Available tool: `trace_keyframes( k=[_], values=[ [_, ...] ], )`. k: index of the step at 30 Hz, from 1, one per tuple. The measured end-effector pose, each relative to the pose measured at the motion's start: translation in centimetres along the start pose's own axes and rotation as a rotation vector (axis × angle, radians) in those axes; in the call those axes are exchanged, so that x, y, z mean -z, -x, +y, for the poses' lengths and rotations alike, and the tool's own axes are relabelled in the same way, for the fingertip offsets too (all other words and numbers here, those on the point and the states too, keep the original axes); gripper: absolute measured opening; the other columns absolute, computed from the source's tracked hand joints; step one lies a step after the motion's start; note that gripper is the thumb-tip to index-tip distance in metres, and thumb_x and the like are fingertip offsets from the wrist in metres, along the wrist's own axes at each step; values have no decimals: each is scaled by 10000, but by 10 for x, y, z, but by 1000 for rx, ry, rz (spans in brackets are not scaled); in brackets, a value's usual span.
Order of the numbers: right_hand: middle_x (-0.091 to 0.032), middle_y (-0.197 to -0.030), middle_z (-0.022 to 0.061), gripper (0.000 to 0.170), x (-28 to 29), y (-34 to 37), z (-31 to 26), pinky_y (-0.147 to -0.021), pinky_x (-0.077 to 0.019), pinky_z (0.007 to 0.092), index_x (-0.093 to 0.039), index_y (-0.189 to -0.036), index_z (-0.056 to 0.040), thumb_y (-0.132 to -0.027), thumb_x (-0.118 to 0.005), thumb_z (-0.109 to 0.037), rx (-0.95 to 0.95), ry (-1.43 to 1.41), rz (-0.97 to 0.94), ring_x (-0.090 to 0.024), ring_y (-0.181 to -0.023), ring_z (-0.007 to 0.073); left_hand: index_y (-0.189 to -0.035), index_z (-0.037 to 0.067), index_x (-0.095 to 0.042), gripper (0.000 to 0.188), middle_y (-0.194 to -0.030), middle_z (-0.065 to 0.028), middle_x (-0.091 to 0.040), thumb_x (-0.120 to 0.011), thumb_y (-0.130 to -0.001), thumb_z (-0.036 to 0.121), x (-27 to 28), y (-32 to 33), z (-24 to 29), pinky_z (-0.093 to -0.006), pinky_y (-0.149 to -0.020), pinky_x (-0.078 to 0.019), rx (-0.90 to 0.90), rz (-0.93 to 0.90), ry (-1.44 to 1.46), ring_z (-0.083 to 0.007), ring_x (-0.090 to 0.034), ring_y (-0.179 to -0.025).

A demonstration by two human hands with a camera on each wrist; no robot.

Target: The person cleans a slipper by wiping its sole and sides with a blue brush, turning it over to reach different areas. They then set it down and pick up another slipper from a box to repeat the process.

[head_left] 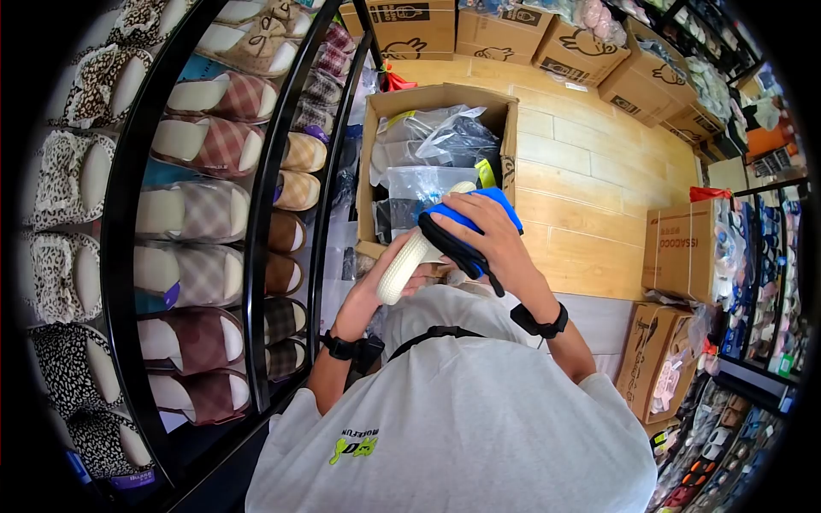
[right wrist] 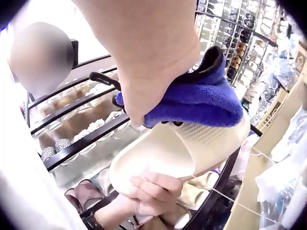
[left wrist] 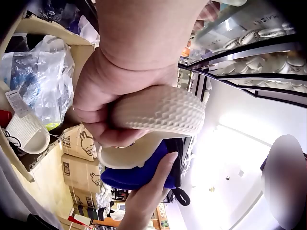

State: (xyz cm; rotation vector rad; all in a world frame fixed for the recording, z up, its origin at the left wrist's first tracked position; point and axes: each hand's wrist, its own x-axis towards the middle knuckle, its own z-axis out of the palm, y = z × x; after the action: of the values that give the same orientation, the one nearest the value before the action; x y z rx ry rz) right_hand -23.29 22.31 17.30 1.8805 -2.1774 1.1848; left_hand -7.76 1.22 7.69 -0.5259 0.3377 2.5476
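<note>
Held cream slipper (right wrist: 158, 155), ISSACOCO carton (head_left: 676, 250)

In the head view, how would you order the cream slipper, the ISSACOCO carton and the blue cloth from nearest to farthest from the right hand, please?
1. Blue cloth: in the right hand.
2. Cream slipper: on the left, in the left hand.
3. ISSACOCO carton: well off to the right.

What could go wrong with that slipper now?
The slipper is held up by the left hand, so it might drop if that grip loosens. The blue cloth in the right hand has a black loop sticking out, which might catch on something.
</note>
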Motion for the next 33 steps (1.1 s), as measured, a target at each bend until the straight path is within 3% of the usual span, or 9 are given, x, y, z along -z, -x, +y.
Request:
trace_keyframes(
  k=[7, 11, 17, 23, 25, 27, 29, 31, 33],
  values=[
    [-611, -1555, 140, 672, 1, 2, 8, -1244, -421, 536, -648, -1546, -192, -880, -737, -179, 110, 32, -56, -555, -1458, 363, -1110, -16, -654, 816, -683, -37, -528, -377, -1105, 752, 7, 0, -4, -287, -369, -446, -30, 140, 29, -154, -524, -445],
    [-601, -1577, 126, 661, 3, 5, 9, -1246, -422, 537, -647, -1550, -197, -893, -691, -145, -42, 12, -31, -554, -1458, 363, -1276, -69, -620, 837, -672, -16, -504, -380, -1124, 718, 5, -1, -2, -289, -366, -422, -4, 31, -15, -147, -510, -439],
    [-627, -1551, 120, 627, 11, 2, 13, -1241, -425, 536, -662, -1542, -192, -915, -672, -158, 31, -24, -40, -573, -1438, 365, -1331, -32, -640, 824, -679, -17, -502, -353, -1136, 715, 10, -2, -1, -289, -361, -412, 33, 42, -40, -149, -504, -441],
    [-621, -1569, 125, 606, 11, 7, 12, -1239, -418, 532, -672, -1533, -190, -928, -686, -220, -74, 63, 19, -572, -1446, 366, -1336, -5, -651, 810, -726, -33, -509, -338, -1143, 716, 4, 2, -6, -285, -370, -413, -19, 0, -97, -148, -502, -464],
    [-618, -1576, 116, 586, 10, 6, 2, -1252, -407, 526, -672, -1532, -201, -946, -686, -214, 53, -37, -16, -561, -1461, 353, -1326, 7, -657, 801, -731, -37, -517, -344, -1140, 720, 3, 2, -9, -285, -375, -411, 13, -15, -82, -150, -508, -472],
    [-619, -1575, 109, 593, 11, 7, 0, -1257, -403, 527, -667, -1537, -211, -945, -695, -209, 96, -25, -72, -563, -1463, 346, -1344, -18, -655, 840, -739, -44, -534, -352, -1130, 736, 0, 4, -17, -293, -386, -409, -109, 144, -30, -158, -519, -488],
    [-619, -1573, 108, 600, 12, 7, 5, -1255, -409, 537, -660, -1543, -208, -944, -695, -204, 83, -48, -92, -564, -1463, 348, -1367, -54, -643, 891, -742, -48, -547, -344, -1124, 749, 4, 3, -13, -299, -390, -408, -66, 149, -70, -165, -523, -492],
    [-623, -1563, 108, 618, 12, 6, 11, -1254, -414, 537, -663, -1539, -192, -923, -718, -178, 17, -8, -50, -562, -1459, 355, -1382, -83, -624, 919, -729, -43, -531, -327, -1127, 749, 3, 2, -9, -301, -394, -413, 28, -107, -7, -168, -529, -493],
    [-625, -1557, 115, 632, 9, 7, 4, -1254, -416, 535, -668, -1534, -200, -907, -731, -169, -63, 12, 16, -568, -1449, 353, -1400, -84, -613, 924, -712, -32, -512, -320, -1129, 749, 1, 6, -9, -301, -388, -413, 2, -36, -25, -168, -520, -475]
  ],
)
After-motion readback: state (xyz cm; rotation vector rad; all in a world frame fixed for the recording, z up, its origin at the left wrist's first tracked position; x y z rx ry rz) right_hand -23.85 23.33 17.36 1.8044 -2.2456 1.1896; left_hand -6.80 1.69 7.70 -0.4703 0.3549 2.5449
